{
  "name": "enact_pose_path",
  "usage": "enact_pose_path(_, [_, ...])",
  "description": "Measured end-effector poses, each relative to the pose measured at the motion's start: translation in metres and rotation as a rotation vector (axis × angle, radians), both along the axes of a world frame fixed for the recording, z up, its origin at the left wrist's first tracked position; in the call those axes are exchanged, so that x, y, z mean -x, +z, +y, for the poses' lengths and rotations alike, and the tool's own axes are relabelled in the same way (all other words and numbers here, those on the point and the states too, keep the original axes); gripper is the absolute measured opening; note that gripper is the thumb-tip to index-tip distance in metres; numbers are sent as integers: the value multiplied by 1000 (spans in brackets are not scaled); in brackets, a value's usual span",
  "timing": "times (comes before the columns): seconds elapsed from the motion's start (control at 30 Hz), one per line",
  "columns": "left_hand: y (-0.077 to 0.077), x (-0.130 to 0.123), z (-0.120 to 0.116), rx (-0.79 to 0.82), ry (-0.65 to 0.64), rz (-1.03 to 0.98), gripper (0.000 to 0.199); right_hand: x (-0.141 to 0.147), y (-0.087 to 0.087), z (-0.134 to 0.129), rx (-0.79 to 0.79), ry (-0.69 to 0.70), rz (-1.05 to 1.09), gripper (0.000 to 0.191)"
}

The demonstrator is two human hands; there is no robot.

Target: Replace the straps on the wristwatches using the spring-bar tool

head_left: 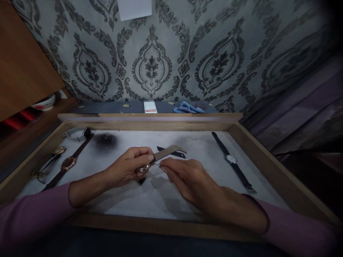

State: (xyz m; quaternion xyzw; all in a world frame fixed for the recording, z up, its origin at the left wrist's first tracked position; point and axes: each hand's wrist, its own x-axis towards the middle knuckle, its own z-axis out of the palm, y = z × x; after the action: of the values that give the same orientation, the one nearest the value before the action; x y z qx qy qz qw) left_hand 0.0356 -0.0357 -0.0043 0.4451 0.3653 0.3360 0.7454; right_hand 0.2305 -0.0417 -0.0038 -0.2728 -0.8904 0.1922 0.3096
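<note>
My left hand (136, 165) is closed around a wristwatch (144, 167) with a gold-coloured case. The watch's grey-brown strap (170, 151) sticks out to the right from between thumb and fingers. Close to the strap's joint with the case, my right hand (189, 176) pinches a thin metal tool (158, 165), its tip pointing at the watch. Most of that tool is hidden by the fingers, so its exact kind does not show. Behind the strap lies a flat dark strip (175, 153) with a small hole near one end. Below the watch a small dark piece (142, 181) shows partly.
The hands work over a wooden tray (160, 125) with a white floor. A watch with a black strap (230, 159) lies at right; several more, including a brown-strapped watch (68, 163), lie at left. Behind the tray are a blue cloth (188, 107) and a small box (150, 106).
</note>
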Motion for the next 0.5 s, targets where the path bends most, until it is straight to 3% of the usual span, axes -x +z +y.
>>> enact_pose_path(0.5, [1, 2, -1, -112, -20, 83, 27, -4, -1, -1, 16, 9, -38, 21])
